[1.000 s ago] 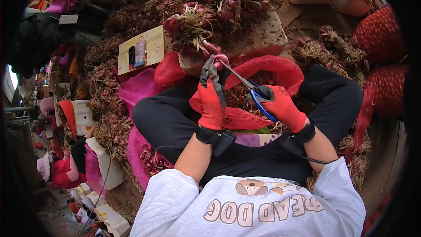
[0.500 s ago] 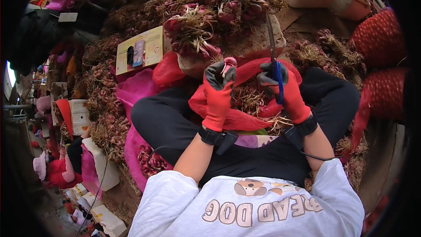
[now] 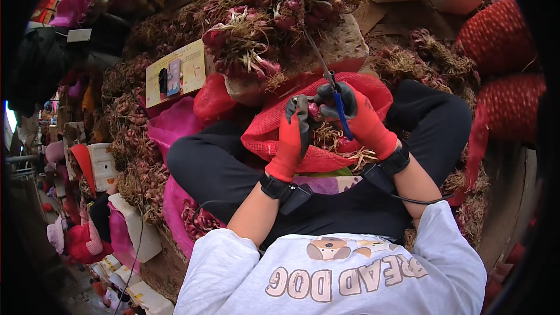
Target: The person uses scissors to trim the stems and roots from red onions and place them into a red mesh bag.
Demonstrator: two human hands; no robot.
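Note:
My left hand (image 3: 293,131), in a red glove with dark grey fingers, pinches a small pink-red shallot (image 3: 314,111) over my lap. Its far side meets the fingertips of my right hand (image 3: 363,118), gloved the same way. That hand is closed round the blue handle of long-bladed scissors (image 3: 342,115), whose dark metal blade slants up and left toward a pile of shallots. Beneath both hands a red mesh bag (image 3: 265,137) lies open between my legs, with shallots and dry roots in it.
Bunched shallots (image 3: 251,29) with dry stalks heap on a dirty foam block (image 3: 344,46) ahead. A yellow box lid (image 3: 189,70) carries a phone (image 3: 174,77) to the left. Full red mesh sacks (image 3: 501,35) stand at right. Another person in red (image 3: 81,239) sits far left.
My hands have come together: the right moved left and down to the shallot, tilting the scissors leftward. My left hand has lowered a little and turned its fingers inward.

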